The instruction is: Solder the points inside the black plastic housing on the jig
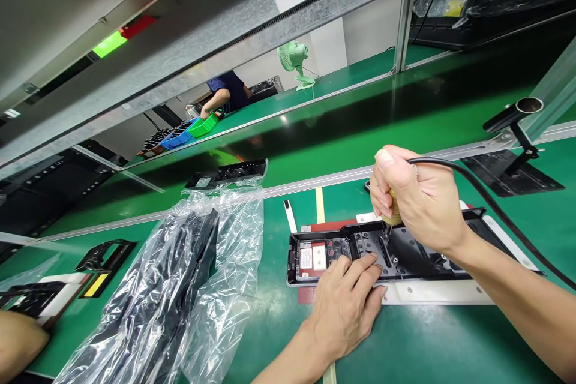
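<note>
A long black plastic housing (405,252) lies open side up on a white fixture plate (432,293) on the green bench. My left hand (348,303) presses flat on its near edge, fingers spread over the left part. My right hand (416,198) grips a corded tool with a yellowish handle (395,215), held upright with its tip down inside the housing. A black cable (495,207) runs from the tool off to the right.
A clear plastic bag of black parts (180,288) lies to the left. More black housings (227,173) sit on the conveyor (315,132) and at far left. A tool stand (517,144) is at right. A co-worker's arm (216,102) reaches bins beyond; a small green fan (294,63) stands there.
</note>
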### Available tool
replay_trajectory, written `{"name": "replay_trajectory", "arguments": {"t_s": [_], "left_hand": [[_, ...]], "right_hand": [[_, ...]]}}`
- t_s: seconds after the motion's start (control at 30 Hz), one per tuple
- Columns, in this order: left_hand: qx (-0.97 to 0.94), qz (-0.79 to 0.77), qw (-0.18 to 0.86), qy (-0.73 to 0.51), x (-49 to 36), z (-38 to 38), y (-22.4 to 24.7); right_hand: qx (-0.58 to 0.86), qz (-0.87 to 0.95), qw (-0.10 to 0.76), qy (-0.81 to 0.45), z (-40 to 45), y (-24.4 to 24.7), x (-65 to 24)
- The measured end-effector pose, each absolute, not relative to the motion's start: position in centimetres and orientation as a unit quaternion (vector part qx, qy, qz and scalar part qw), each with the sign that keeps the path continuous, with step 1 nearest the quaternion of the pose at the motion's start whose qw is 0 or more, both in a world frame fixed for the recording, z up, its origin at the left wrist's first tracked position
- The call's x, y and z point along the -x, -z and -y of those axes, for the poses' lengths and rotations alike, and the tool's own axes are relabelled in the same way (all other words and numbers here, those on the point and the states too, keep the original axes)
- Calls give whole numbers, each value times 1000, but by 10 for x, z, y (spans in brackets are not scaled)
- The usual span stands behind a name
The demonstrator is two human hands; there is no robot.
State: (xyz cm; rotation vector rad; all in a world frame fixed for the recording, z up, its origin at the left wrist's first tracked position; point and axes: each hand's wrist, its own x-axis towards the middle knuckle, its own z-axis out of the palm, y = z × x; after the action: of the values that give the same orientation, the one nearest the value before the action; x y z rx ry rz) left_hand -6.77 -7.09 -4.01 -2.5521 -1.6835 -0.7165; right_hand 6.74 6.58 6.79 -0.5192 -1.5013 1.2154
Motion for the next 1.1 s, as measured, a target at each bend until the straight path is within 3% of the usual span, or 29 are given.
{"name": "replay_trajectory", "arguments": {"t_s": [0.5, 1.1], "left_hand": [[812, 539, -9, 224, 68, 72, 42], [810, 540, -1, 229, 67, 71, 42]], "right_hand": [[228, 686, 562, -402, -68, -73, -68], [240, 629, 543, -502, -63, -76, -65]]}}
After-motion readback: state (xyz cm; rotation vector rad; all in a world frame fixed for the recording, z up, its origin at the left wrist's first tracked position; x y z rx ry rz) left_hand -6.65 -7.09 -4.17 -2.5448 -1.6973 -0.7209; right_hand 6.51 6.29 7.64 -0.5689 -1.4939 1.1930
